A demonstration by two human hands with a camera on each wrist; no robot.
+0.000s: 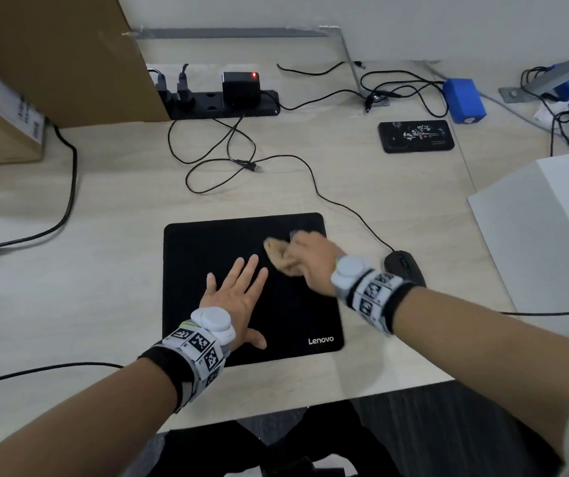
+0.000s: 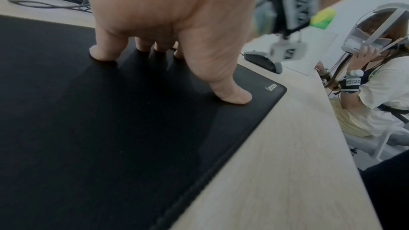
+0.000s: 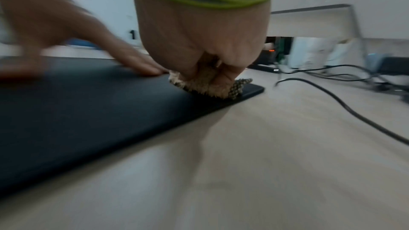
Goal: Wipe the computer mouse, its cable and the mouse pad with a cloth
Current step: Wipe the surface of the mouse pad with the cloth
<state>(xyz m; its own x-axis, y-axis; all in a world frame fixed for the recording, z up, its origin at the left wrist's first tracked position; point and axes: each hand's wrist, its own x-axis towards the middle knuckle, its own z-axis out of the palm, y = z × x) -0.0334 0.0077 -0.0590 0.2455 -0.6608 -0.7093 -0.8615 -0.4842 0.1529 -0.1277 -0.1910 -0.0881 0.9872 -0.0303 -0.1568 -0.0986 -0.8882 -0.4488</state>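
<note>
A black Lenovo mouse pad [image 1: 204, 256] [image 2: 88, 137] [image 3: 77, 102] lies on the pale wooden desk. My left hand [image 1: 233, 297] [image 2: 168, 45] presses flat on it, fingers spread and straight. My right hand [image 1: 310, 258] [image 3: 205, 55] grips a bunched tan cloth [image 1: 281, 256] [image 3: 205, 86] against the pad's far right corner. The black mouse [image 1: 405, 270] [image 2: 262, 61] sits on the desk just right of the pad, partly behind my right wrist. Its thin black cable [image 1: 314, 184] [image 3: 345, 104] runs away across the desk.
A black power strip [image 1: 221, 101] with plugs and loose black cables sits at the back. Cardboard boxes [image 1: 52, 56] stand at the back left. A black phone [image 1: 415, 136] and blue devices [image 1: 463, 99] lie at the right, near a white board [image 1: 530, 242]. Another person [image 2: 376, 80] sits beyond the desk.
</note>
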